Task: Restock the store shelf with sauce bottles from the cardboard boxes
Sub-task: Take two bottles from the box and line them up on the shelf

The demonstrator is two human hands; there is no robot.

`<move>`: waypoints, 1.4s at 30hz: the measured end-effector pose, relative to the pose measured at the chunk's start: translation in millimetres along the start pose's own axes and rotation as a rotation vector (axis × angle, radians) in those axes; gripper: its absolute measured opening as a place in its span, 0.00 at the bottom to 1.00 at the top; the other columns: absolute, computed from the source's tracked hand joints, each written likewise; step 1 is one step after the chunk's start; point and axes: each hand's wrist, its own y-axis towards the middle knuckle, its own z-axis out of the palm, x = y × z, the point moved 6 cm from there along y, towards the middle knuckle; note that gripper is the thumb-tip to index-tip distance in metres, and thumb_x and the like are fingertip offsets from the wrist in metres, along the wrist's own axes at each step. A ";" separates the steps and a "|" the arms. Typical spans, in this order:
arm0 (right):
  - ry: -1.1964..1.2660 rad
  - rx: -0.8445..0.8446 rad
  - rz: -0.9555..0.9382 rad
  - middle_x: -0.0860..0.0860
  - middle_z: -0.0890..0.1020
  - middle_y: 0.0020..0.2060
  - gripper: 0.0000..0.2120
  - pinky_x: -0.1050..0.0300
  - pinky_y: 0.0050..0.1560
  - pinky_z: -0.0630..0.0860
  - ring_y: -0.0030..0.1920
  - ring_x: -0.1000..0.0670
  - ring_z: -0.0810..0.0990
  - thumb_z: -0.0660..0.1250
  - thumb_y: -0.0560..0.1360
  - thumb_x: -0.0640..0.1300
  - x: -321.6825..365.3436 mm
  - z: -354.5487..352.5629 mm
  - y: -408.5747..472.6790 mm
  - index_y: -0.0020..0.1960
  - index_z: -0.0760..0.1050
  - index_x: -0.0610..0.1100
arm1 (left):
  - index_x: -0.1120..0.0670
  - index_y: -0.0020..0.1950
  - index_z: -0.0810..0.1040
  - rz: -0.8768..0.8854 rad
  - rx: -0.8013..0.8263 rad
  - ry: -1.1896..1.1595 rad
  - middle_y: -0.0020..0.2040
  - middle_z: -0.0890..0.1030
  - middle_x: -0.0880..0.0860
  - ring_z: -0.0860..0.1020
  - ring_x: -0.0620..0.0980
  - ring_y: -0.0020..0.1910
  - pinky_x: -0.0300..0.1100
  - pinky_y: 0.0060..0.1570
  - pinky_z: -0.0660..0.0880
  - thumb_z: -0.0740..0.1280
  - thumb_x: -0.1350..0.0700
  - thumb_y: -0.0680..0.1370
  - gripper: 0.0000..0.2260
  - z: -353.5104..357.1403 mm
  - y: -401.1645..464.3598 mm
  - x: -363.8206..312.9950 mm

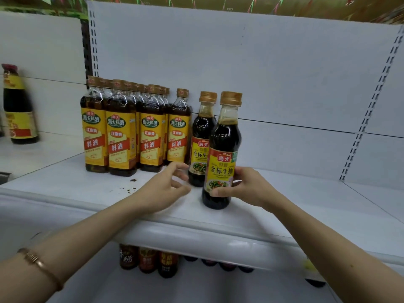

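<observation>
Bottle (223,154) at frame centre stands upright on the shelf (284,215), long axis vertical, orange cap up, label facing the camera. Right hand (247,189) grips it low from the right side, thumb across the lower label, fingers wrapped behind. A second bottle (200,138) of the same kind stands just up-left of it, touching or nearly so; cannot tell which. Left hand (166,189) holds nothing, fingers loosely spread, just left of the second bottle's base, so it is the nearer hand to that one. Wine bottles (131,130) with yellow labels fill the row further left, packed close. Shelf to the right of the held bottle is bare, so the free room lies right of the right hand. Likely step: setting this bottle down in line beside its twin. Risk: knocking the twin while letting go.
</observation>
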 end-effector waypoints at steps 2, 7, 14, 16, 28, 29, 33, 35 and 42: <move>0.001 0.012 -0.042 0.57 0.84 0.47 0.22 0.60 0.52 0.78 0.48 0.57 0.81 0.80 0.64 0.51 12.7 16.5 5.6 0.56 0.79 0.50 | 0.44 0.69 0.64 0.025 0.010 -0.011 0.59 0.75 0.43 0.77 0.40 0.52 0.32 0.47 0.74 0.65 0.57 0.79 0.20 1.7 -6.7 0.6; -0.036 -0.045 -0.082 0.64 0.73 0.42 0.27 0.72 0.39 0.71 0.45 0.60 0.76 0.79 0.65 0.51 33.9 39.3 17.2 0.55 0.67 0.52 | 0.46 0.75 0.61 0.016 -0.022 -0.036 0.65 0.75 0.44 0.76 0.39 0.58 0.25 0.51 0.70 0.61 0.63 0.80 0.26 -2.8 -7.9 7.9; -0.063 -0.093 -0.075 0.62 0.73 0.42 0.27 0.72 0.36 0.70 0.44 0.59 0.75 0.79 0.65 0.49 34.1 37.2 20.6 0.57 0.69 0.48 | 0.47 0.79 0.45 0.005 0.117 0.146 0.76 0.65 0.50 0.65 0.46 0.73 0.32 0.66 0.62 0.57 0.63 0.80 0.32 7.1 -6.6 12.2; -0.044 -0.118 -0.037 0.60 0.73 0.44 0.33 0.71 0.37 0.68 0.48 0.56 0.75 0.80 0.64 0.50 30.4 35.1 22.3 0.62 0.67 0.45 | 0.47 0.79 0.44 -0.003 0.139 0.184 0.76 0.64 0.51 0.68 0.48 0.71 0.35 0.65 0.65 0.57 0.63 0.80 0.32 8.0 -5.7 13.9; -0.056 -0.150 0.029 0.48 0.78 0.60 0.32 0.60 0.51 0.71 0.58 0.48 0.77 0.78 0.68 0.48 36.1 41.8 12.2 0.65 0.66 0.42 | 0.52 0.78 0.57 0.017 0.002 0.262 0.72 0.71 0.51 0.71 0.49 0.68 0.33 0.59 0.65 0.57 0.64 0.80 0.27 6.7 -8.7 0.2; -0.066 -0.134 0.038 0.47 0.77 0.61 0.31 0.60 0.52 0.71 0.60 0.47 0.77 0.77 0.69 0.48 39.4 41.8 8.6 0.65 0.67 0.42 | 0.53 0.77 0.61 0.022 -0.027 0.268 0.70 0.73 0.52 0.72 0.49 0.67 0.34 0.59 0.66 0.58 0.63 0.80 0.25 6.0 -9.5 -1.4; 0.024 -0.146 -0.016 0.57 0.78 0.47 0.24 0.75 0.38 0.70 0.46 0.56 0.77 0.72 0.74 0.45 52.8 33.7 -21.8 0.68 0.71 0.42 | 0.55 0.69 0.71 0.133 -0.198 0.373 0.66 0.76 0.51 0.73 0.49 0.64 0.40 0.62 0.69 0.60 0.62 0.79 0.19 -7.2 -24.6 -9.1; 0.193 -0.169 -0.028 0.63 0.74 0.43 0.24 0.74 0.34 0.70 0.41 0.63 0.74 0.71 0.75 0.46 52.4 28.5 -42.2 0.69 0.70 0.44 | 0.56 0.63 0.76 0.282 -0.332 0.492 0.60 0.79 0.51 0.74 0.49 0.60 0.45 0.60 0.71 0.61 0.64 0.77 0.16 -13.7 -46.1 -18.7; 0.371 0.096 -0.244 0.61 0.77 0.57 0.19 0.75 0.39 0.73 0.51 0.65 0.78 0.71 0.74 0.50 49.1 57.1 -90.3 0.64 0.73 0.52 | 0.56 0.52 0.79 0.258 -0.565 0.458 0.50 0.79 0.49 0.75 0.47 0.52 0.41 0.53 0.72 0.58 0.57 0.73 0.13 10.0 -130.8 -26.0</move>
